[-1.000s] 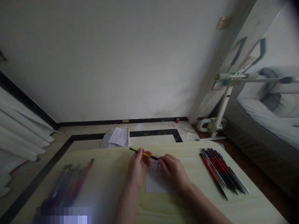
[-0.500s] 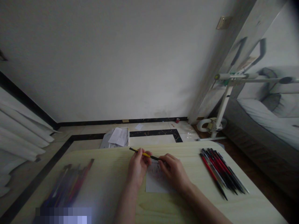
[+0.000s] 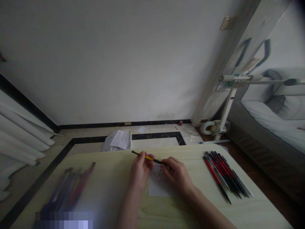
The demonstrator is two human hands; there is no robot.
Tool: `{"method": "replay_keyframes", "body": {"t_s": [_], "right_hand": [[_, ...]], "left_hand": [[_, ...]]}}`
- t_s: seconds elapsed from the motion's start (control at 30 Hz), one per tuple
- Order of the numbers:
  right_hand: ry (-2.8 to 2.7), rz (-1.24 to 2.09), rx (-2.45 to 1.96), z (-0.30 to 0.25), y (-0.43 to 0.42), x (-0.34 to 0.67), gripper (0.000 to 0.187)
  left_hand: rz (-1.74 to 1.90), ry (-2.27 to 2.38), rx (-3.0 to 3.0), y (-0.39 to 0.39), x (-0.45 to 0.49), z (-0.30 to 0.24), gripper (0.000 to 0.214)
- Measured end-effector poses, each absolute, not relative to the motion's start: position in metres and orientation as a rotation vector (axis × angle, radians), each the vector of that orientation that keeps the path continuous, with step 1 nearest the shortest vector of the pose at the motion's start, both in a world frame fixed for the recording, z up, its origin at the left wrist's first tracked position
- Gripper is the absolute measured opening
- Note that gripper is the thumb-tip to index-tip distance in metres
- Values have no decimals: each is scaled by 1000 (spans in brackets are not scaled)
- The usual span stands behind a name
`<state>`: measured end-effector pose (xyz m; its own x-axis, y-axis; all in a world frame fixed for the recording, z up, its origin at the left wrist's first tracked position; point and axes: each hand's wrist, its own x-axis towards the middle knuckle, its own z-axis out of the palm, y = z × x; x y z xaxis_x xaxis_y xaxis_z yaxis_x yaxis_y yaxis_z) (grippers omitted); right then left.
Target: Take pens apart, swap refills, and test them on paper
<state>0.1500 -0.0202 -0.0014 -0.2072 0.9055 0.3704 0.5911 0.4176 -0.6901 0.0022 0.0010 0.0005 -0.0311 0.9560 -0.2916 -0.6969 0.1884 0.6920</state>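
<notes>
No text, label, brand, number or sign can be read anywhere.

The white sheet point(image 3: 158, 189) near the middle of the surface point(image 3: 114, 171) bears dark marks at its far end. They are too small and dim to tell as letters.

The yellow-and-black pencil point(image 3: 149, 157), pinched between the left hand point(image 3: 140, 170) and the right hand point(image 3: 177, 175), shows no print that can be made out.

The loose papers point(image 3: 119, 140) on the floor beyond the far edge carry faint grey lines, which are illegible.

The red and black pens point(image 3: 224, 175) by the right edge and the blurred bundle of pens point(image 3: 71, 187) toward the left edge show no wording.
</notes>
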Motion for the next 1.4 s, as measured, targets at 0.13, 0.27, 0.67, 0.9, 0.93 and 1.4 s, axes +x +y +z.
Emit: {"method": "replay_keyframes", "body": {"t_s": [0.13, 0.27, 0.67, 0.9, 0.93, 1.4], "right_hand": [[-1903, 496, -1285, -2, -20, 150, 14], [-1887, 480, -1276, -2, -21, 150, 14], [-1892, 436, -1267, -3, -20, 149, 13], [-1895, 404, -1257, -5, -20, 149, 13], [-1899, 396, -1249, -5, -20, 149, 13], [-1899, 368, -1258, -6, -20, 149, 12]], "left_hand": [[1380, 835, 391, 1, 1, -1, 18], [1381, 835, 402, 0, 1, 0, 19], [1374, 833, 398, 0, 1, 0, 18], [1371, 827, 391, 0, 1, 0, 19], [1372, 827, 386, 0, 1, 0, 19], [1367, 820, 386, 1, 1, -1, 21]]}}
